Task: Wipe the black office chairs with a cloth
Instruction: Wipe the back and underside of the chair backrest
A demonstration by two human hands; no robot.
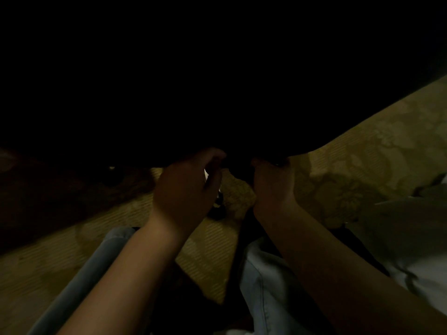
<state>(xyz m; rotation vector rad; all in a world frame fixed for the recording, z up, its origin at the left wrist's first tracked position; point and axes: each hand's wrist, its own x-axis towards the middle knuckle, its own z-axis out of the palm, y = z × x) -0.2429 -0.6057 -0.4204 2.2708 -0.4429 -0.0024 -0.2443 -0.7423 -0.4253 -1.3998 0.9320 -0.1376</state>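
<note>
Knees in jeans (263,281) nearest, over patterned carpet (362,153). Left hand (186,187) has fingers curled, with a small glint (206,175) inside them; whether it holds anything, cannot tell. Right hand (273,184) hooks curled fingers onto the lower edge of the black chair (217,81), which fills the far upper view. Risk: working blind in this dark, a wipe could miss patches, or fingers could get pinched under the seat. No cloth identifiable; pale fabric (411,238) at right, cut off, may be it or clothing. Chair's shape lost in shadow.
</note>
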